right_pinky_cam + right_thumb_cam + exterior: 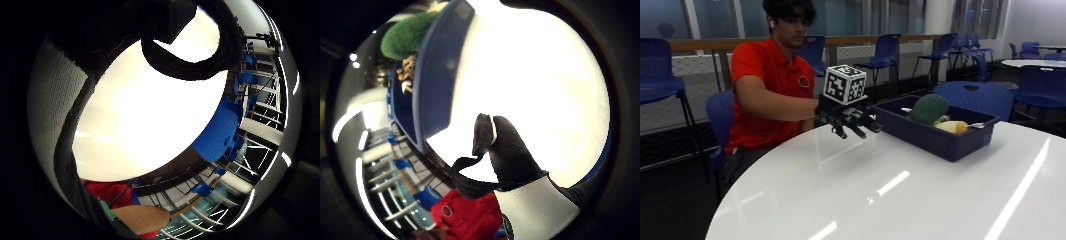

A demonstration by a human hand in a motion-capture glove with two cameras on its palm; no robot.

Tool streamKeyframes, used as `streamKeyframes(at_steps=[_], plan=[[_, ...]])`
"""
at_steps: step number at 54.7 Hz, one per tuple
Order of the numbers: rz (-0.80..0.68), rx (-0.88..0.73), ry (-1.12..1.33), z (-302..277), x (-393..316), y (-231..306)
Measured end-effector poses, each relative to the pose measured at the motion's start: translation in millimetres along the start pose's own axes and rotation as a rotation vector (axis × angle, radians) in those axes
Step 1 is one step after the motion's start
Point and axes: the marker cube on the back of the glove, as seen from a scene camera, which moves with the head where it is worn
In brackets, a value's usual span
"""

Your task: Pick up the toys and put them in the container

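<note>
Toys sit in the container already, as far as the outside view shows: a green plush toy [929, 108] stands up in the blue container [933, 137], a yellowish toy [953, 126] lies beside it, and something small and pale shows near the far rim, too small to name. Your right hand [846, 120] hovers over the white table [906, 195], just beside the container's near end and not touching it. Fingers hang slightly curled, pointing down, holding nothing. No toy shows on the table surface in this view, so the task looks done or close to done; you may only need to pull the hand away.

Little finger side palm view: mostly bare white tabletop [150, 110] under the palm, a black strap looping across it, blue chairs [217, 130] and a railing beyond. Nothing in the palm. No toy here either.

Thumb side palm view: the container's blue wall [437, 70] runs right next to the hand, with the green plush toy [407, 35] poking above the rim and a brownish patterned thing below it that you can't identify. Gloved fingertips [485, 132] curl over plain white table, gripping nothing. Your red shirt [465, 212] shows at the edge. Judgement: no toys left that these views can confirm; parts of the table are out of frame, so check there.
</note>
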Motion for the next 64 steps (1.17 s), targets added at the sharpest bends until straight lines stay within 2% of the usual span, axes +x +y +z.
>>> streamKeyframes(at_steps=[23,42,64], plan=[[0.035,0.097,-0.074,20.7,36.1,17.8],[0.004,0.100,-0.101,21.6,52.9,41.2],[0.066,0.078,-0.082,21.6,65.3,53.4]])
